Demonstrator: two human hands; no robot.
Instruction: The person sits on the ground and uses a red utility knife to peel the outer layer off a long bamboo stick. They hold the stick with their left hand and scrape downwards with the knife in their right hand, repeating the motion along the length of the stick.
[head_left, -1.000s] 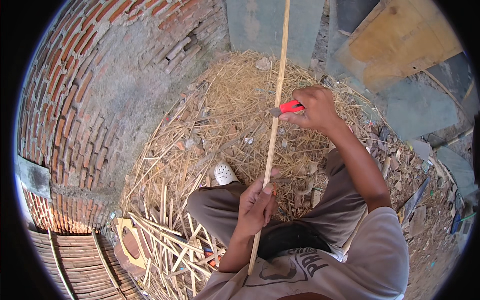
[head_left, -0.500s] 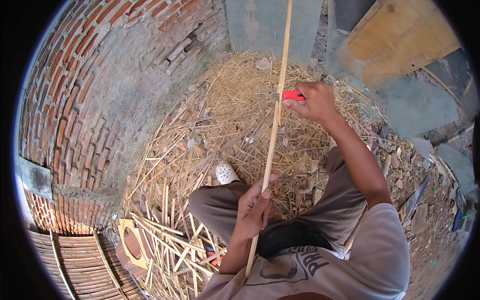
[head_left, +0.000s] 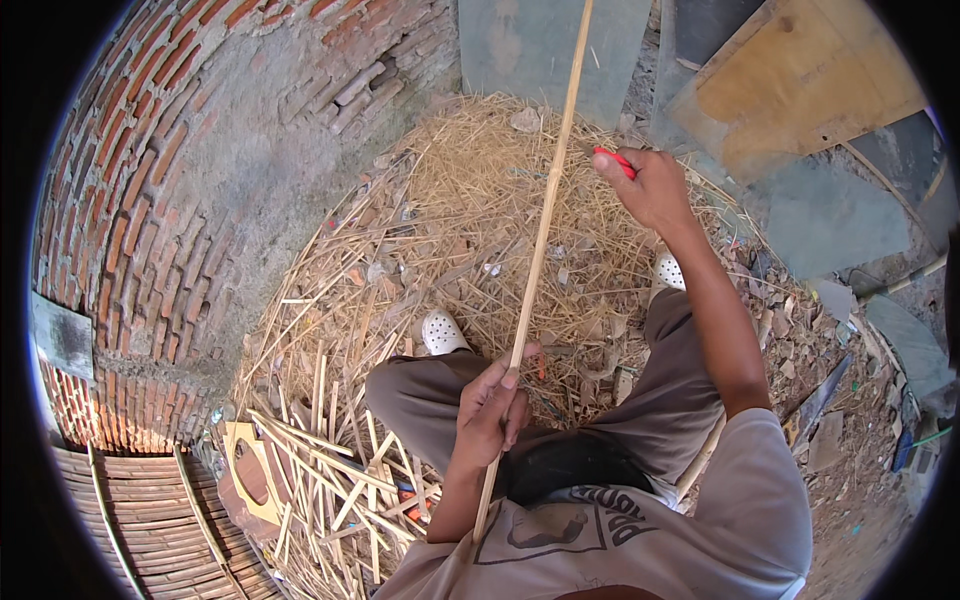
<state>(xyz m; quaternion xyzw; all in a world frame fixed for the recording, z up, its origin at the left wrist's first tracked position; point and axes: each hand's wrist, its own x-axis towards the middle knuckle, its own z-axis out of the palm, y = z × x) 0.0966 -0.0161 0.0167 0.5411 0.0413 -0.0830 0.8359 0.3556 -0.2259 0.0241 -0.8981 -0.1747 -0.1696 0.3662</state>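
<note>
A long, pale bamboo strip (head_left: 547,215) slants from my lap up past the top edge of the view. My left hand (head_left: 489,412) is wrapped round its lower part, above my thighs. Farther out, my right hand (head_left: 655,192) grips a red-handled knife (head_left: 617,161), held just right of the strip and apart from it. The thin blade is hard to make out against the straw-coloured shavings. A small sliver hangs in the air near the upper end of the strip.
Shavings (head_left: 470,180) heap on the ground ahead. Cut strips (head_left: 340,480) lie piled left of my lap, beside a board with a cut-out (head_left: 250,465). A brick wall (head_left: 160,220) rises at left; grey sheets (head_left: 550,60) and a tan panel (head_left: 800,80) lean at the back.
My right hand has moved the knife away from the strip, up and to the right. The left hand and the strip's lower end have shifted slightly left.
</note>
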